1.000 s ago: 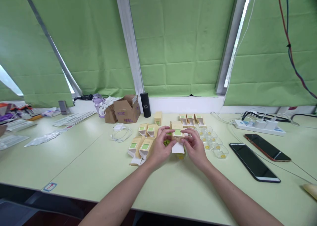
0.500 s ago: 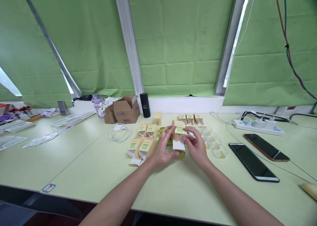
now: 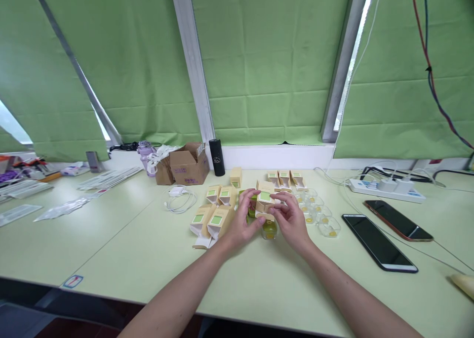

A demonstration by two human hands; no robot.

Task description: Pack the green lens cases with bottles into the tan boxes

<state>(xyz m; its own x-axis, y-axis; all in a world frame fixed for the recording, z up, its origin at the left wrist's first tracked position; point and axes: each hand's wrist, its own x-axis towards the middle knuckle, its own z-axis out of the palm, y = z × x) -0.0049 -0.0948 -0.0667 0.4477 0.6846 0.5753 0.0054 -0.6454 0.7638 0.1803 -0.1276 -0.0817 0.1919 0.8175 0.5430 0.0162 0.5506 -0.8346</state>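
Paper box (image 3: pixel 265 199) with a green label is being gripped between a person's two hands above the middle of the table (image 3: pixel 274 283), the left hand (image 3: pixel 243 224) closing its fingers and thumb on one side and the right hand (image 3: pixel 292 219) pinching the other. Just below the box, a yellow-green container (image 3: pixel 270 231) is sitting on the tabletop. Four similar open boxes (image 3: pixel 221 217) are lying beside the left forearm, while three more (image 3: pixel 284 180) are resting in a row farther back. Clear plastic cups (image 3: pixel 329 226) with yellow bits inside are clustering to the right of the hands, and two phones, one black-framed (image 3: pixel 379 242) and one brown-edged (image 3: pixel 399 221), are lying beyond them, near a white power strip (image 3: pixel 387 190).
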